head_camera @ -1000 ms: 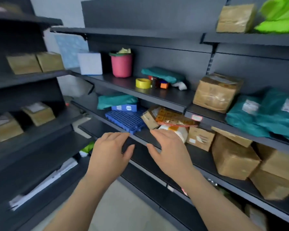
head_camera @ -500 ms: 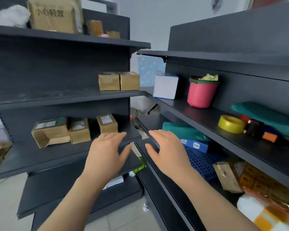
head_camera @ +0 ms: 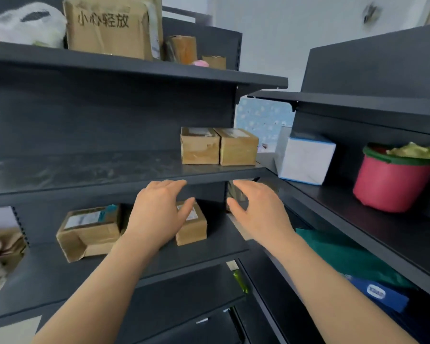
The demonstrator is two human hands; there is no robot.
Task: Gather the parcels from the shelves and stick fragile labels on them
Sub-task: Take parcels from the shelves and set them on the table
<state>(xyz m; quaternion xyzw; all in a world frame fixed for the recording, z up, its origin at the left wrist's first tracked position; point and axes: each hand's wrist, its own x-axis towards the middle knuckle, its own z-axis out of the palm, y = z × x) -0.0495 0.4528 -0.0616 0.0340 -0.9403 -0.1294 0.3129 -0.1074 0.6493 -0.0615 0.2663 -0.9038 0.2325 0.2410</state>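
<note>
**Fig.** Start of gathering, seen from beside the racks. L hand (head_camera: 157,217) and R hand (head_camera: 261,214) are both empty, fingers spread and loosely bent, gripping nothing. A pair of parcels (head_camera: 200,147) sits on the mid shelf (head_camera: 85,170), just above and beyond the fingertips. A small parcel (head_camera: 193,228) lies on the shelf below, partly behind the L thumb, w/ a larger parcel (head_camera: 90,232) further left of the L fingers.

Progress, by my reading: nil so far. No parcel is lifted and no fragile label or label roll is in view, so all picking and sticking remains.

Cf. 0.5 s earlier: view is closer to the L rack. Both hands are up from the lower shelf's level to the mid shelf's front edge. Yellow tape roll is out of shot.
</note>
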